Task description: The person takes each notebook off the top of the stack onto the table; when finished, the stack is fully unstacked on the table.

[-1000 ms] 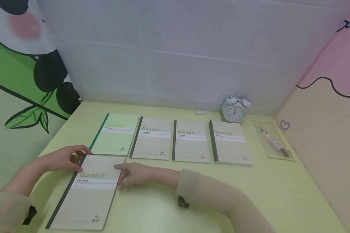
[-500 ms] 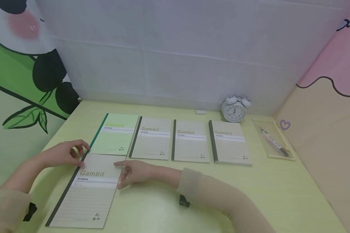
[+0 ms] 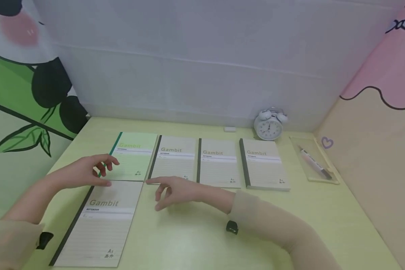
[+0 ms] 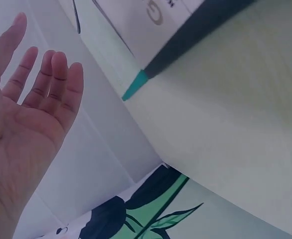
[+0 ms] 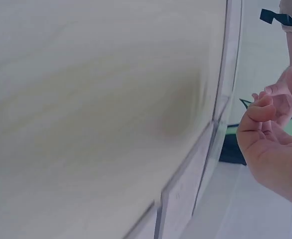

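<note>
Left hand (image 3: 84, 171) held, loosely spread, at far edge of front notebook (image 3: 96, 228), laid toward near left corner of tabletop (image 3: 189, 240); green notebook (image 3: 135, 159) placed behind, toward far left corner; right hand (image 3: 179, 190) held beside both, thumb, index parted.

Matt paper notebooks (image 3: 98, 232), smooth tabletop (image 3: 189, 240)

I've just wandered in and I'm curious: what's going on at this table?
A person works over a table. Four notebooks lie in a back row, the green notebook leftmost, and the nearest notebook lies directly in front of it. The left hand hovers about their facing edges; the right hand hangs by the nearest notebook's far right corner. Neither hand has a grip on anything.
</note>
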A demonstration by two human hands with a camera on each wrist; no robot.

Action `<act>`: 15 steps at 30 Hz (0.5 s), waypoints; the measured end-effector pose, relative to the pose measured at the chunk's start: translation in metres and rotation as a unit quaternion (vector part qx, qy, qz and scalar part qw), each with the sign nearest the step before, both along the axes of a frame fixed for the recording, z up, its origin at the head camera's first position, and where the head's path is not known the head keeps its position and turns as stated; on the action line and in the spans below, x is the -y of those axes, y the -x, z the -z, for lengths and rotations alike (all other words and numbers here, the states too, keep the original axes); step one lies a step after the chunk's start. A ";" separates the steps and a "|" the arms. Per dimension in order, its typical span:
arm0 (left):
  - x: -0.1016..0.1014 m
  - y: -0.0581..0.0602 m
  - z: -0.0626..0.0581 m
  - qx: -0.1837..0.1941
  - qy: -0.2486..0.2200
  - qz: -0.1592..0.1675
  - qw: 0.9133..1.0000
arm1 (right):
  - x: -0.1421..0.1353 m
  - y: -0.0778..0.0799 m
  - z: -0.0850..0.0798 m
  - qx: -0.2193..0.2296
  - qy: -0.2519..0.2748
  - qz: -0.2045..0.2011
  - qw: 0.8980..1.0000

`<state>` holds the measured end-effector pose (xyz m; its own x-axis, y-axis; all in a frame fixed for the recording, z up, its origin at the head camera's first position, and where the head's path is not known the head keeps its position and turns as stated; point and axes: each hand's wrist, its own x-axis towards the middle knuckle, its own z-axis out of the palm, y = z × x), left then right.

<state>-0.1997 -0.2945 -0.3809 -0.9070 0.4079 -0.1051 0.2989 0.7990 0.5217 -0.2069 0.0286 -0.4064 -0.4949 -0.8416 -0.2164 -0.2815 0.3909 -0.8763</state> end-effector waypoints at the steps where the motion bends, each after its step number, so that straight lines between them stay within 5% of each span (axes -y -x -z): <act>1: -0.004 0.001 -0.002 -0.003 0.000 0.003 1.000 | -0.005 0.001 -0.003 -0.003 0.001 0.003 1.000; 9: -0.045 0.004 -0.020 -0.031 0.007 0.039 0.999 | -0.052 0.012 -0.026 -0.073 0.010 -0.008 0.997; 15: -0.079 0.006 -0.037 -0.053 0.008 0.061 0.997 | -0.089 0.015 -0.042 -0.109 0.012 0.024 0.994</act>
<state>-0.2054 -0.2159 -0.3442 -0.8574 0.5143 -0.0177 0.4471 0.7615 0.4693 -0.2214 0.1173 -0.3647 -0.5679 -0.8192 -0.0798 -0.4478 0.3889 -0.8051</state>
